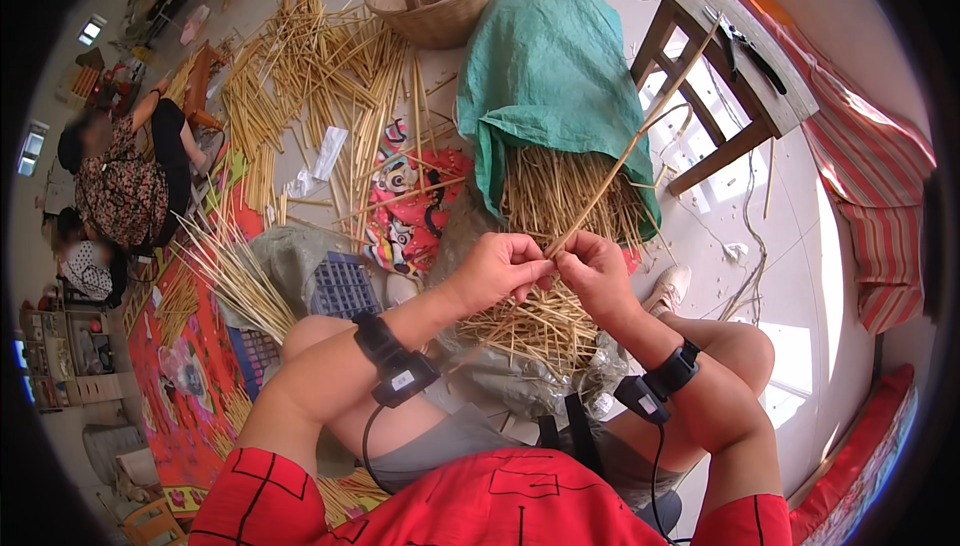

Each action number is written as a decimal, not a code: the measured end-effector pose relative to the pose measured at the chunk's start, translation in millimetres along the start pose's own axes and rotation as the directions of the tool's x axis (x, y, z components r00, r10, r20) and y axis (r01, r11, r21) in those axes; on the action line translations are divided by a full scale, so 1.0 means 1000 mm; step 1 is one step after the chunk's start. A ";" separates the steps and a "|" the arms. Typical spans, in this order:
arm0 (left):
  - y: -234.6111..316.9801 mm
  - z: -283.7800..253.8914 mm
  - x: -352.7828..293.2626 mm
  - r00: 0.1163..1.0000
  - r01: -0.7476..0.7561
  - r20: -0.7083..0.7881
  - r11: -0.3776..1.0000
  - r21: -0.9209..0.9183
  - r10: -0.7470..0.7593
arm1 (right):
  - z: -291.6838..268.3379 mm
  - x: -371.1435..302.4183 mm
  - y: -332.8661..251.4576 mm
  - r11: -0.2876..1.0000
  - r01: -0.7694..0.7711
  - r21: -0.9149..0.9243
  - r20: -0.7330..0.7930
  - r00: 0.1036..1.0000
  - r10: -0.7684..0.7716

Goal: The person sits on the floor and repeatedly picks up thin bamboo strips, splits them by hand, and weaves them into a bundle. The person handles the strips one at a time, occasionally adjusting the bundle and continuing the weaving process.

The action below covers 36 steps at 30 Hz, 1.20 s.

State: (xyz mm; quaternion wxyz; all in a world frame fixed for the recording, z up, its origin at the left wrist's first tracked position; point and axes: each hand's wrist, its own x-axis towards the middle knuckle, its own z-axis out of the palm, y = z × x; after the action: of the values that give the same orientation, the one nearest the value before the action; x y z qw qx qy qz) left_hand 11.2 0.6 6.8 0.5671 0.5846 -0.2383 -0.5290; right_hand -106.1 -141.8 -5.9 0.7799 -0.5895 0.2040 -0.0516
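Between my knees, my left hand (503,268) and my right hand (594,272) meet, fingers pinched on the lower end of a long straw stalk (618,164). The stalk slants up and to the right, and a thin strip curls off it near the stool. My fingertips hide its lower end. Just below the hands lies a heap of cut straw (545,331) on clear plastic. Beyond them a thick straw bundle (560,189) sticks out of a green woven sack (545,56).
A wicker basket (445,8) stands behind the sack. On the wooden stool (790,96) at right lie black-handled cutters (750,51). Loose straw (310,76) spreads at far left, near a blue grid crate (343,284). A seated person (125,181) and another person (88,266) are further left.
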 end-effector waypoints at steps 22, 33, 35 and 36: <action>0.001 -0.001 0.001 0.999 0.013 0.052 1.000 0.008 -0.014 | -0.002 -0.001 -0.005 0.999 0.035 -0.024 -0.023 0.999 -0.036; 0.002 0.000 -0.001 0.996 -0.001 0.085 1.000 0.017 -0.001 | -0.003 0.002 0.000 0.997 0.048 -0.066 -0.026 0.998 -0.050; 0.004 -0.001 -0.001 0.997 0.008 0.075 1.000 0.011 -0.009 | -0.002 0.000 -0.004 0.999 0.037 -0.020 -0.025 0.999 -0.038; 0.005 -0.001 -0.001 0.997 0.013 0.070 1.000 0.008 -0.013 | -0.002 0.000 -0.005 0.999 0.039 -0.014 -0.018 0.999 -0.040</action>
State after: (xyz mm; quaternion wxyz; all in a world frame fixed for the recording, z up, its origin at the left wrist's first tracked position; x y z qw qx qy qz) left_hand 13.1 0.8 12.0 0.5526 0.5694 -0.2563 -0.5521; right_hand -106.5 -145.2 -1.2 0.7729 -0.5981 0.1998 -0.0710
